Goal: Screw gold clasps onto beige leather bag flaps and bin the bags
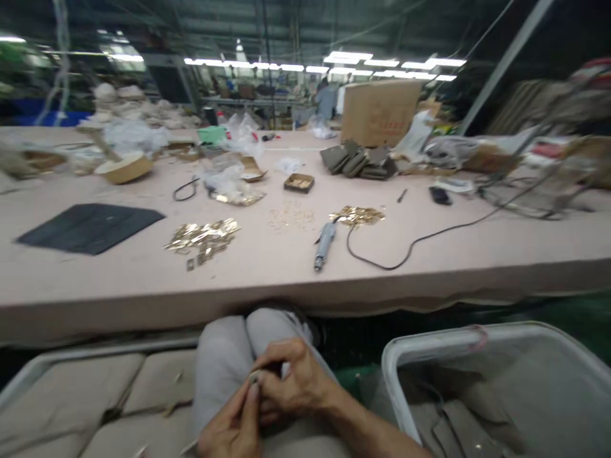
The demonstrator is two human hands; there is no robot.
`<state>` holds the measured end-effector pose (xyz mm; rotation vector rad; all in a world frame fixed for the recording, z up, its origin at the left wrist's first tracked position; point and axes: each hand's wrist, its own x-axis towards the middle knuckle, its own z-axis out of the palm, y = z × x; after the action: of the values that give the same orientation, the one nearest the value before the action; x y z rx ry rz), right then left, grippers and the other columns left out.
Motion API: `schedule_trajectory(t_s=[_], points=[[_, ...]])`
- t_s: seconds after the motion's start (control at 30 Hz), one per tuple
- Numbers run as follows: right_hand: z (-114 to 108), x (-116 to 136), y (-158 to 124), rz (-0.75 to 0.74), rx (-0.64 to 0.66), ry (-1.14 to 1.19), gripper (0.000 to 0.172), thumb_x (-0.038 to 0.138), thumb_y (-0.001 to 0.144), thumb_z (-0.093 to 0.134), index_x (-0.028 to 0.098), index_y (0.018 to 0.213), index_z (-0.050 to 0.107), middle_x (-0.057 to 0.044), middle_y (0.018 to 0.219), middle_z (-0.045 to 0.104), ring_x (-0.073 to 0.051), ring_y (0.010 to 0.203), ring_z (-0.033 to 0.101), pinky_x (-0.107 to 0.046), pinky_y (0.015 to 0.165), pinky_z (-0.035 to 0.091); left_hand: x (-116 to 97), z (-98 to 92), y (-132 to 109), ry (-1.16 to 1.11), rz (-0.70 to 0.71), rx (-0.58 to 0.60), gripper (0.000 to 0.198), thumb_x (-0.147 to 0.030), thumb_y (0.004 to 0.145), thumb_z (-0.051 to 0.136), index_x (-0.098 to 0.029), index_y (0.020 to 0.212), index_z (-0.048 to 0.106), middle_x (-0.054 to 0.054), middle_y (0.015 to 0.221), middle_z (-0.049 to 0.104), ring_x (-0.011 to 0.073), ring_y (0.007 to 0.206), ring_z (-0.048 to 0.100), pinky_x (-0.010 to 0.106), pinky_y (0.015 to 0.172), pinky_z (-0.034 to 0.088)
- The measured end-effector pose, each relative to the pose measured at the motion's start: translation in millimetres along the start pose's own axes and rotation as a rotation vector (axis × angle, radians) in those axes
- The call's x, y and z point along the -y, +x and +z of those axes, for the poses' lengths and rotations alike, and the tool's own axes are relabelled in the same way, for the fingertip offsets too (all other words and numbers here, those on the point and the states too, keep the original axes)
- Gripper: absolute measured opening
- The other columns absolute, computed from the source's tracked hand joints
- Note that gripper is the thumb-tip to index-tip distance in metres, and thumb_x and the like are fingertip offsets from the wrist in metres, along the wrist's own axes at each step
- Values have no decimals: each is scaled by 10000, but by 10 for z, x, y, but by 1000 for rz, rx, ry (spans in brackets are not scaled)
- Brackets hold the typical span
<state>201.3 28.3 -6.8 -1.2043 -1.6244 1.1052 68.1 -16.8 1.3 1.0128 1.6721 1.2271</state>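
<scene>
Your hands are together over your lap, below the near edge of the table (286, 280). Right hand (296, 385) is curled, fingers closed round something small and dark; can't tell what it is. Left hand (233, 429) is partly closed, fingertips pressed against the right hand's fingers at that same small piece (255, 376). On the table above your hands: electric screwdriver (324, 245) with its cable trailing right, a pile of gold metal parts (203, 236) left of it, a smaller gold pile (358, 216) just beyond its tip. Grey bin (477, 343) sits right of your hands
</scene>
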Motion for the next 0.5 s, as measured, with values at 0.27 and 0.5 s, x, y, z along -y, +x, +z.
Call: schedule_trajectory(t_s=[0.27,0.5], points=[[42,-41,67,177,32,112,131,210,767,690,140,814,791,-25,675,692,-122,606,566,-208,560,418,148,22,-7,-102,-49,183,433,-508,925,687,-156,1137,821,79,733,812,249,584,756,318,581,648],[45,-116,87,190,93,290,293,426,905,721,143,851,778,-35,692,698,-131,604,607,-218,555,461,161,29,23,-227,-124,188,441,-495,910,719,-125,1137,800,61,647,780,227,486,722,306,490,626]])
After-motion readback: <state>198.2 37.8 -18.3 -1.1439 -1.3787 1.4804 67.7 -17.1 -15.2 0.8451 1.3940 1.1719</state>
